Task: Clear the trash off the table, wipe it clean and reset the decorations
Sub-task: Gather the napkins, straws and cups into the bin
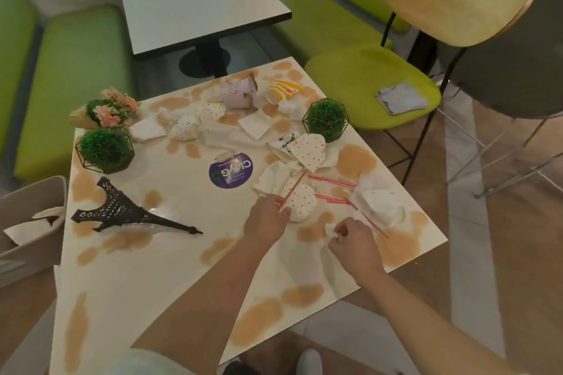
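The white table (170,256) is blotched with tan spill marks and strewn with trash. My left hand (266,219) pinches the near end of a red striped straw (294,189) beside a crushed dotted paper cup (300,202). My right hand (353,242) grips a small crumpled white napkin (330,230). More straws (332,181) and crumpled napkins (380,204) lie to the right. A black Eiffel tower model (122,211) lies on its side at the left. Two green ball plants (105,149) (326,119) and a pink flower bouquet (109,109) stand further back.
A beige bin (30,219) with paper in it stands at the table's left. A pink cup (240,94) and a yellow striped cup (283,91) lie tipped at the far edge. A grey cloth (400,98) lies on the green chair seat (350,76) at the right.
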Demonstrator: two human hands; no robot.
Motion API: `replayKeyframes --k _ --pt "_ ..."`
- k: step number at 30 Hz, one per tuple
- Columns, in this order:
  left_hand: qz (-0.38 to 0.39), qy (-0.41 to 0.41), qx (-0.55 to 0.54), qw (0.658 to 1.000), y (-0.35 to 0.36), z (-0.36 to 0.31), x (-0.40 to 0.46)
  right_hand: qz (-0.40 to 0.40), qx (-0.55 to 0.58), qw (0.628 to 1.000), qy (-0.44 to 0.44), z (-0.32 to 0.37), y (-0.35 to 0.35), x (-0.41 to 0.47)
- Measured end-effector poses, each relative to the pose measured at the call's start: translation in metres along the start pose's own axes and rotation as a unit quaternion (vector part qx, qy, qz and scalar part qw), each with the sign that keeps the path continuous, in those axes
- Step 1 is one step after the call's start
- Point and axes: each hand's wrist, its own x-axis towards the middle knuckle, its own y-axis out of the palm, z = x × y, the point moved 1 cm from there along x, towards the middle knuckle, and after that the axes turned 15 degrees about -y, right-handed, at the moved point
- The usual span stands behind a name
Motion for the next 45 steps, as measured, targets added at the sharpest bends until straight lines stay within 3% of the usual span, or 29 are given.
replayKeyframes --k 5,8,14,22,30,45 --pt "-0.042 0.009 0.052 0.998 0.001 -0.016 0.018 -0.081 0.109 0.990 0.039 0.011 -0.008 0.021" --pt "-0.048 0.005 0.077 0.996 0.004 -0.023 0.025 -0.043 0.150 0.986 0.057 0.015 -0.007 0.040" --pt "-0.058 -0.007 0.116 0.992 0.011 -0.028 0.030 0.062 0.119 0.989 0.066 0.017 0.006 0.060" --pt "-0.085 -0.014 0.036 0.996 0.006 -0.024 0.028 0.051 0.143 0.983 0.101 0.016 0.011 0.063" --pt "-0.053 -0.045 -0.073 0.995 -0.015 -0.004 0.020 0.034 0.145 0.985 0.091 0.044 0.013 0.064" --pt "-0.140 -0.118 -0.196 0.963 -0.162 0.107 0.022 0.081 0.200 0.975 -0.044 0.210 0.088 0.077"
